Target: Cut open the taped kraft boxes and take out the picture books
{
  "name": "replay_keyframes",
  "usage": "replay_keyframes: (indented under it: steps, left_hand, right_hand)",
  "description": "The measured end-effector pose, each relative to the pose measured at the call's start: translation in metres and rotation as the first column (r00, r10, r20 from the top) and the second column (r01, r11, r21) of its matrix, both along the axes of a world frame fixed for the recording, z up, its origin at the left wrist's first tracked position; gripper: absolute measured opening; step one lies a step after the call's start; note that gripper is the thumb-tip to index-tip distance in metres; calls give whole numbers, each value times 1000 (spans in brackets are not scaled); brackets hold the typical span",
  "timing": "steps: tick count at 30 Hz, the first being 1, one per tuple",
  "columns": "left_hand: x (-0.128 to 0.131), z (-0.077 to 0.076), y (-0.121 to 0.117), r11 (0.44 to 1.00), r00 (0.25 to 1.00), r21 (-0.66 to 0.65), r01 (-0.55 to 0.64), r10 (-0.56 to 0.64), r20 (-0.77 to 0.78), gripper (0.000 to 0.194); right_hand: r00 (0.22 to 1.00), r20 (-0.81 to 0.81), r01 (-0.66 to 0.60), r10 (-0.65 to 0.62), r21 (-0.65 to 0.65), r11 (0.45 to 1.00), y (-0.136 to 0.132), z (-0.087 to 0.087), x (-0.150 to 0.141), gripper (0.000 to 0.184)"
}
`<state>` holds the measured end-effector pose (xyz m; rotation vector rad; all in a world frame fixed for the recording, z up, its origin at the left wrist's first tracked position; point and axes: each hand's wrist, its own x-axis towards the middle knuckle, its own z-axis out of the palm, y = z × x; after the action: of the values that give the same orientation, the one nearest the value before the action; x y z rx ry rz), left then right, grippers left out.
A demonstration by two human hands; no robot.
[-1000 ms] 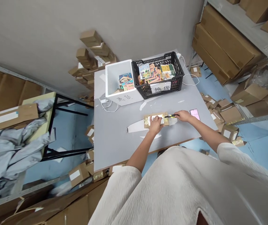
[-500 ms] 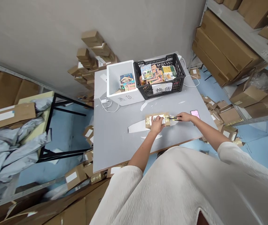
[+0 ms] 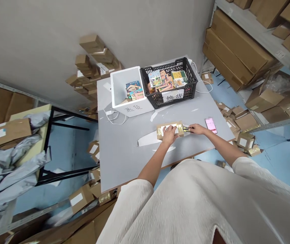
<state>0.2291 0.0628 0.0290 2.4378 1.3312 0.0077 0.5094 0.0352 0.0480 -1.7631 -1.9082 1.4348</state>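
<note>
A small cardboard box [image 3: 180, 133] with a white label and shiny tape lies on the grey table. My left hand [image 3: 169, 134] rests on top of it, thumb and fingers bent over the label and gripping the box. Just past the box's right end, my right hand [image 3: 197, 129] is closed around a black and yellow utility knife [image 3: 186, 129]. The knife points left at the taped end of the box; whether its blade touches the tape is too small to tell. White paper strips [image 3: 148, 139] lie under and beside the box.
A white foam bin [image 3: 113, 93] and a black plastic crate [image 3: 195, 84], both with books inside, stand at the table's back. A phone [image 3: 211, 125] lies right of my right hand. Parcels [image 3: 80, 197] crowd the floor and a side table [image 3: 30, 149] at left.
The knife has drawn back rightward, from over the box's top to its right end. My left hand stays on the box. The whole view has shifted slightly.
</note>
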Motion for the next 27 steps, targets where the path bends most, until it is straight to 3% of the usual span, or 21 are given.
replay_keyframes:
  steps: [3,5,10,18,27]
  left_hand:
    - [0,2,-1,1000,1000,-9,-16,16,16,84]
    - [0,4,0,1000,999,-13,-28,28,30,87]
    - [-1,8,11,998,996,-4,-63,64,61,61]
    - [4,-3,23,995,995,46,-93,90,50,65]
    - [11,-3,32,996,997,44,-78,78,-4,55]
  right_hand:
    - [992,15,122,-122,-8,992,-9,1,7,31]
    - [982,-1,188,-188,-14,982,-16,4,11,29]
    - [971,-19,239,-238,77,968,-28,12,10,31]
    - [965,259,-30,-47,286,958,-34,20,4,35]
    - [909,415,-154,32,264,952,-27,24,1,37]
